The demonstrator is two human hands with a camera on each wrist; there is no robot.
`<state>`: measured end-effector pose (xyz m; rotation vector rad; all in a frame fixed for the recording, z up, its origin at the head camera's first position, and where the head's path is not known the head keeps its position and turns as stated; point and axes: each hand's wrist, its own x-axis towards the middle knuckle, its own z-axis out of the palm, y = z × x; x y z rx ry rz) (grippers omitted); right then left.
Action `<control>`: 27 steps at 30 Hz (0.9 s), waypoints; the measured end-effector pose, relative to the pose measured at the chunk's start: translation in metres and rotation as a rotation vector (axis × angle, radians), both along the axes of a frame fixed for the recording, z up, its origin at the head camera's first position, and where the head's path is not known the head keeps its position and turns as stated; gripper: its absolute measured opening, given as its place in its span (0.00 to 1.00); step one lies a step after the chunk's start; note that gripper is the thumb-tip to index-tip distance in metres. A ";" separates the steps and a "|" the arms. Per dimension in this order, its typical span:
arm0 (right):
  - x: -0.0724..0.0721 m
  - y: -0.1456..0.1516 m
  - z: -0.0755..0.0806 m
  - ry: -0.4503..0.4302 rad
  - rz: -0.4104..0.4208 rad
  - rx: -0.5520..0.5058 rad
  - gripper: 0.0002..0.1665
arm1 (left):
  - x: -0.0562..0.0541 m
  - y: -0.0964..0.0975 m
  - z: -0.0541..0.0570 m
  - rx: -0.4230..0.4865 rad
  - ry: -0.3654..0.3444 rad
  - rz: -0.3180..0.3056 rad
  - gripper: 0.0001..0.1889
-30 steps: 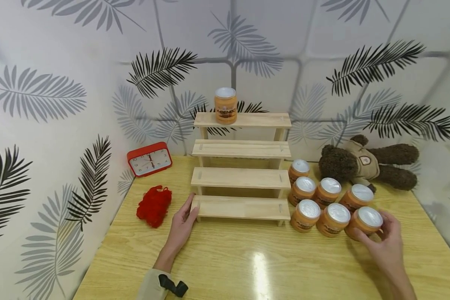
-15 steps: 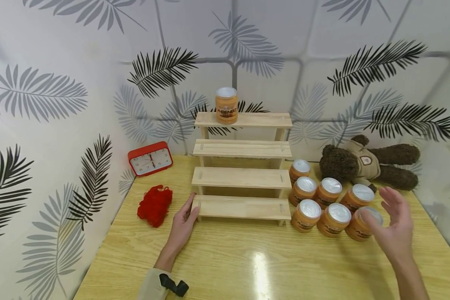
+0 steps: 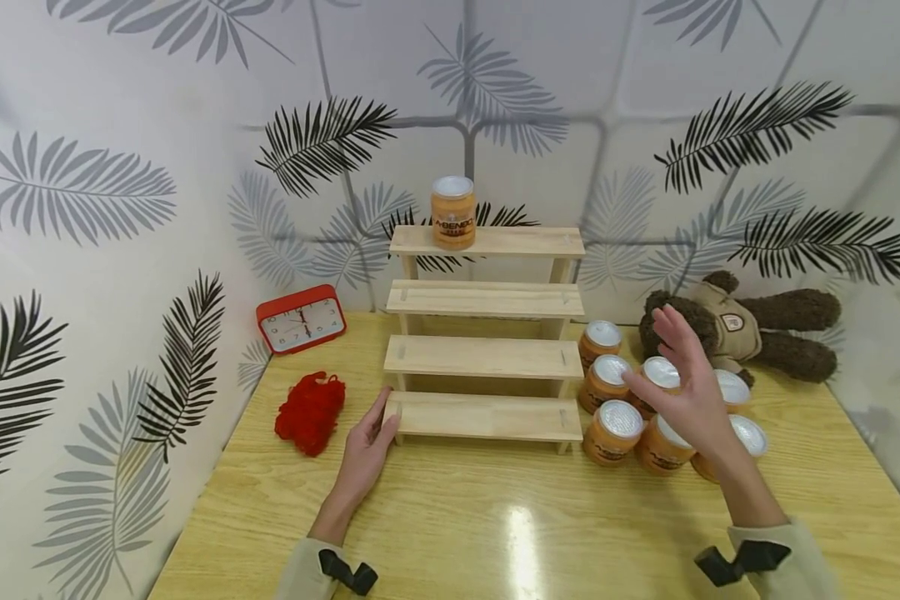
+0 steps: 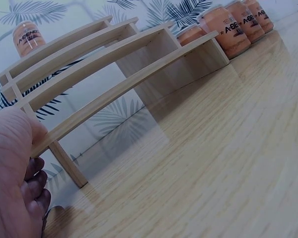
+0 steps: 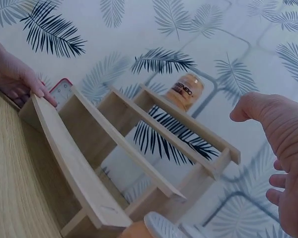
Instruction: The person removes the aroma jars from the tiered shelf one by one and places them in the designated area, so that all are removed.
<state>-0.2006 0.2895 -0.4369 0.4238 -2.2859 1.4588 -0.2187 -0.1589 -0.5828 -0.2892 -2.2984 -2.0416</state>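
A pale wooden display shelf with stepped tiers stands on the table. My left hand grips the left end of its lowest tier; in the left wrist view the thumb lies against the board and the fingers curl beside the leg. One orange can with a silver lid stands upright on the top tier, left of centre. Several matching orange cans stand grouped right of the shelf. My right hand is in the air in front of these cans, holding nothing, thumb and fingers spread apart, partly covering several of them.
A red clock and a tangle of red yarn are on the table left of the shelf. A brown teddy bear lies behind the cans at the right. Leaf-patterned walls close off the back and sides.
My right hand has let go of the front right can, lifted, and moved leftward across the group, fingers spread. My left hand has stayed at the shelf's end.
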 end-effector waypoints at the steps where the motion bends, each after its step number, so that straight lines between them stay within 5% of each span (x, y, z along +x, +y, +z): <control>1: -0.006 -0.005 0.004 -0.008 0.020 0.002 0.60 | 0.000 0.000 0.000 0.000 0.000 0.001 0.32; 15: -0.099 -0.060 0.053 0.010 0.143 -0.026 0.53 | 0.001 0.000 0.003 0.014 0.007 -0.004 0.32; 27: -0.152 -0.118 0.081 -0.032 0.215 -0.013 0.58 | 0.000 0.000 0.003 0.029 0.013 -0.005 0.32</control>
